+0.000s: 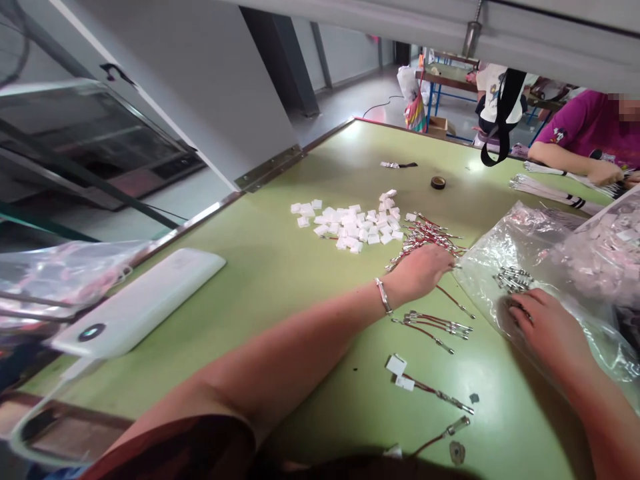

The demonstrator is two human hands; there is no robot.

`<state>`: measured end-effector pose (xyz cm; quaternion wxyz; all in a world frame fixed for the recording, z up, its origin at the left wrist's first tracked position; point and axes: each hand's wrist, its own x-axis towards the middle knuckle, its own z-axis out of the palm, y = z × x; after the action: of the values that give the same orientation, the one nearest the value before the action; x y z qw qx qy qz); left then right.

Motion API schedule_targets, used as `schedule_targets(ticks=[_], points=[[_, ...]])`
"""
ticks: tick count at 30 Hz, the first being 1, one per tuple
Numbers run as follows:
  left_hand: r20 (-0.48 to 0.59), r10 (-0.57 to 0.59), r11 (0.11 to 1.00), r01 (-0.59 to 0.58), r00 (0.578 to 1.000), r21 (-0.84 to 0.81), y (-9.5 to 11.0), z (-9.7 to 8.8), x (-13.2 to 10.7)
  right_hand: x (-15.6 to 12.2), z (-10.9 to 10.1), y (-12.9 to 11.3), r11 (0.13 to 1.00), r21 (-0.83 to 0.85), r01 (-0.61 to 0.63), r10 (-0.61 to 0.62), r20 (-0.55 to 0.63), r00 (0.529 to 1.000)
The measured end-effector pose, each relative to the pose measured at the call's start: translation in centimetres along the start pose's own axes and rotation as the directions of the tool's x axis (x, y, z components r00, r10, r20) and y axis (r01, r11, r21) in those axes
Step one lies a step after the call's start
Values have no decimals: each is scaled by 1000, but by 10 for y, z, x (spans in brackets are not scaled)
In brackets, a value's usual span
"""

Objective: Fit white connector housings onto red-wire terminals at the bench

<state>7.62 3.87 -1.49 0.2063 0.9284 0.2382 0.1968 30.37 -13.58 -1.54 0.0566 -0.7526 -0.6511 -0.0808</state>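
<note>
Beside a pile of short red wires with metal ends [425, 235], my left hand [423, 270] is closed, its fingertips mostly hidden. One red wire [456, 302] sticks out from beneath that hand, and I cannot tell whether it is gripped. On the clear plastic bag [480, 257], my right hand [547, 327] has its fingers curled together over small metal-ended pieces. What is in those fingers is too small to make out. More such metal-ended pieces [515, 279] lie just beyond it. Between my forearms rests a small group of red wires [435, 323].
White connector housings [357, 223] lie heaped on the green table [280, 280]. Nearer are wires with white housings [397, 365]. A black tape roll [438, 183] sits farther back, a white power bank [145, 307] at left. Another person [585, 133] handles white cables at right.
</note>
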Motion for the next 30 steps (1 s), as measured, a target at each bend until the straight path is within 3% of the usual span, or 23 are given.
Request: schedule_targets(ticks=[3,5,7,10,14,18,20,22,24,26,30], points=[[-142,-255,907,186,956,-377,5,-9,1,2,4,-6,996,-80,46,-46,13,999],[-91,-393,754,264,915,-601,5,-10,2,3,7,-12,995,-89,48,-48,1,999],[18,-433,653,328,901,-682,3,-6,3,4,8,-15,997,-60,48,-49,-13,999],[104,-412,691,384,905,-612,-1,1,3,4,3,-17,999,-2,39,-39,-121,992],[89,-394,823,394,915,-409,1,-5,1,0,-10,-19,998,68,-8,29,-307,951],[26,-349,937,349,937,13,12,-23,-4,-6,-18,-17,976,186,-114,161,-257,953],[44,-240,958,230,970,169,19,-27,-5,-9,-19,-17,941,288,-178,237,-188,953],[146,-77,984,52,986,170,23,-24,-6,-11,-18,-21,882,419,-218,283,-101,954],[243,51,990,-81,969,115,23,-18,-7,-11,-15,-31,807,547,-222,269,-6,963],[278,75,989,-107,958,102,20,-12,-7,-10,-9,-44,768,612,-187,200,48,979],[290,92,988,-123,953,91,13,-7,-8,-7,5,-69,889,452,68,-19,-112,994]])
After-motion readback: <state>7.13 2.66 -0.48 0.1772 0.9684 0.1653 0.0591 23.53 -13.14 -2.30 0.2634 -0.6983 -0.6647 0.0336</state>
